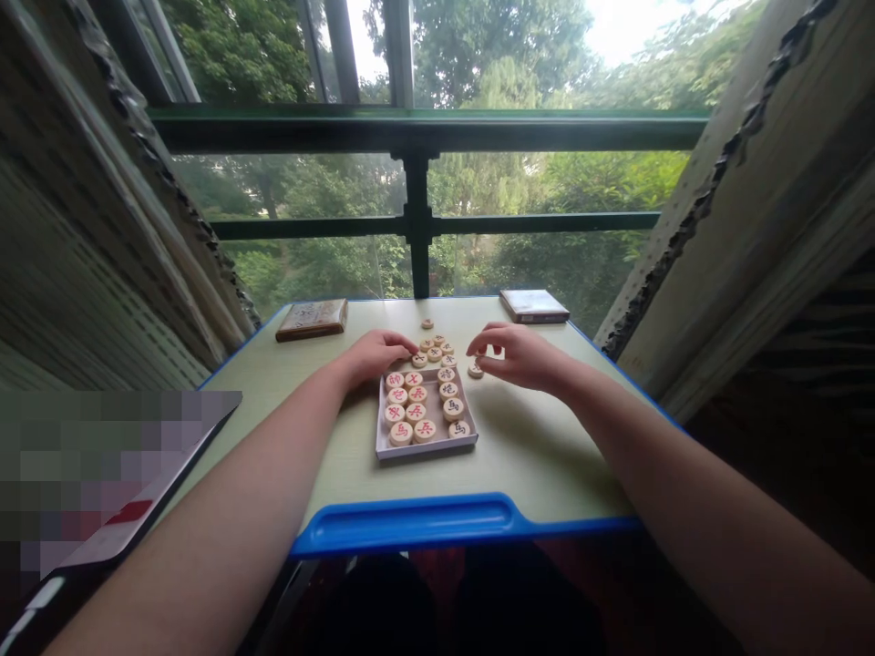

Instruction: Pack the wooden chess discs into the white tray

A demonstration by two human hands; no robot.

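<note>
A shallow white box [427, 449] holds round wooden xiangqi pieces: red-marked ones [416, 394] in two columns on the left, dark-marked ones [453, 408] in one column on the right. Behind the box lies a loose group of dark-marked pieces [434, 354]. My left hand [380, 353] rests at the box's far left corner, fingers stretched toward a loose piece [419, 360]; whether they touch it I cannot tell. On the right, my right hand [518, 352] hovers with curved, parted fingers, its fingertips close to a single piece [475, 371] beside the box.
One more piece [427, 323] lies farther back on the pale table [547, 456]. A brown box [312, 319] sits at the back left, a flat white-topped box [534, 305] at the back right. A blue tray groove [410, 524] runs along the front edge. Curtains flank the window.
</note>
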